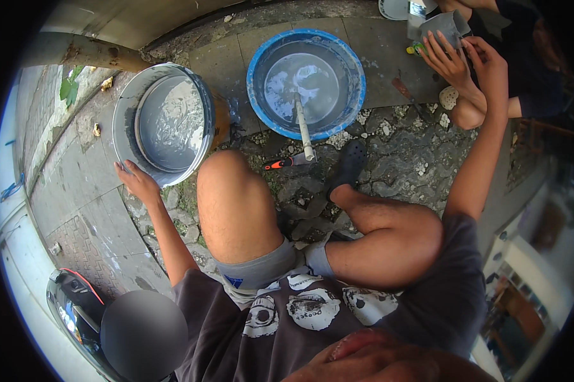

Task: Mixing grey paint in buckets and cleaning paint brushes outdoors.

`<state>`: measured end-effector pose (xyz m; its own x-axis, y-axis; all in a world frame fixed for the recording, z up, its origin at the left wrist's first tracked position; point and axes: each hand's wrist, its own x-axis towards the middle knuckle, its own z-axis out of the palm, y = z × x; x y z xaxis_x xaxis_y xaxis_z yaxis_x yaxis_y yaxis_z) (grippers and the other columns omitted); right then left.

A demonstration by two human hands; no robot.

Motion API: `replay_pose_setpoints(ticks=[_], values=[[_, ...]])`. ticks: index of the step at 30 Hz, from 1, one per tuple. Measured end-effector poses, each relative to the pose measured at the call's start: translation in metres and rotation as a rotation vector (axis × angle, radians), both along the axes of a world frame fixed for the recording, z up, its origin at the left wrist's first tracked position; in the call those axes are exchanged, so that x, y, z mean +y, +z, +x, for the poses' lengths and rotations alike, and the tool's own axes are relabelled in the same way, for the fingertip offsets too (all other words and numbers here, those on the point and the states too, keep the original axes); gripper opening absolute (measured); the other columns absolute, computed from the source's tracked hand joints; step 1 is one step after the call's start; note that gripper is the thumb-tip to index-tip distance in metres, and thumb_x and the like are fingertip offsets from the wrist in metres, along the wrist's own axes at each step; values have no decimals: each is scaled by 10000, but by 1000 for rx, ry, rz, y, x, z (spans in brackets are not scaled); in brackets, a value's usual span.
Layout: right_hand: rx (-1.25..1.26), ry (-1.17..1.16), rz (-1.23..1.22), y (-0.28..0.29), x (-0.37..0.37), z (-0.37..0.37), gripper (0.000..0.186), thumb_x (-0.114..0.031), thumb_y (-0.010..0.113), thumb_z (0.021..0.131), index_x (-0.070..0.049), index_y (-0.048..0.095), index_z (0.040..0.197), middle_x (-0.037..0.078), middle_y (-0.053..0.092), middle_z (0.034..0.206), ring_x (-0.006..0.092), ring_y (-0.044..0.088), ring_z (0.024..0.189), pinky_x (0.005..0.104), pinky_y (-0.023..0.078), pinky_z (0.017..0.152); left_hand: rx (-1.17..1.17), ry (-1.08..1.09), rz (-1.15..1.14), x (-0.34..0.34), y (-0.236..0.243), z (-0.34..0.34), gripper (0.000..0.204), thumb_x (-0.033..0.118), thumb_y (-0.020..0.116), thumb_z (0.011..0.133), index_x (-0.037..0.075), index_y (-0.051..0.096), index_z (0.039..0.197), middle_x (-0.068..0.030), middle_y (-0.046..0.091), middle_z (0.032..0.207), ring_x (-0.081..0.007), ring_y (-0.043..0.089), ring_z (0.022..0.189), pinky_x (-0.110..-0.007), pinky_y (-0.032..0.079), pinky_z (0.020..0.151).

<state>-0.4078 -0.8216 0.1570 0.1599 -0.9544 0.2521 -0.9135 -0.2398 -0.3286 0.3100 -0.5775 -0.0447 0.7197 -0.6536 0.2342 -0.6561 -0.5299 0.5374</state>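
Note:
My left hand point(139, 183) grips the near-left rim of a large white bucket point(122, 121) holding glossy grey liquid, like thin cement slurry. At the upper right, my right hand point(488, 62) has its fingers bent at the edge of a grey cylindrical container point(446, 28). Another person's hand point(445, 60), fingers spread, lies against the same container. In front of me stands a blue basin point(254, 89) with more grey liquid. A pale stick point(303, 130) leans out over its near rim. Just below lies a scraper with an orange and black handle point(278, 164).
Another person point(522, 57) crouches at the upper right. A rusty-bladed tool point(409, 92) lies on the paving near a perforated shoe point(448, 97). A white round lid or bowl point(398, 7) sits at the top. A motorcycle part point(77, 312) stands at the lower left. Loose stones dot the broken paving.

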Motion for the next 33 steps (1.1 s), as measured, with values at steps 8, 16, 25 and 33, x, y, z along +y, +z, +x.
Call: replay_pose_setpoints(ticks=[8,16,25,33], values=[[28,34,108,-9,-3,1,194,-134,684,943,-62,707,1121,75,684,794,86,594,686,257,501,643,-16,17,9,1,0,2,757,567,311,1053,-46,356,1494,-252,397,1532,-395,378,1423,-478,269,1168],[161,-54,106,44,33,40,249,-175,705,936,-85,710,1168,56,672,776,72,566,655,237,453,588,7,6,-15,-1,-2,2,748,555,321,1056,-52,354,1492,-263,405,1522,-404,393,1411,-468,286,1161],[-192,426,217,37,74,142,121,-228,772,857,-108,764,870,-28,734,818,53,586,642,235,424,540,-16,14,-4,3,3,-1,779,587,312,1046,-49,353,1494,-264,398,1526,-409,383,1416,-474,282,1164],[23,884,814,-87,120,224,630,-356,840,728,-121,548,1235,116,702,954,346,702,855,450,532,686,-19,-11,5,2,0,3,773,580,312,1048,-49,349,1496,-255,392,1533,-408,380,1419,-480,277,1165]])
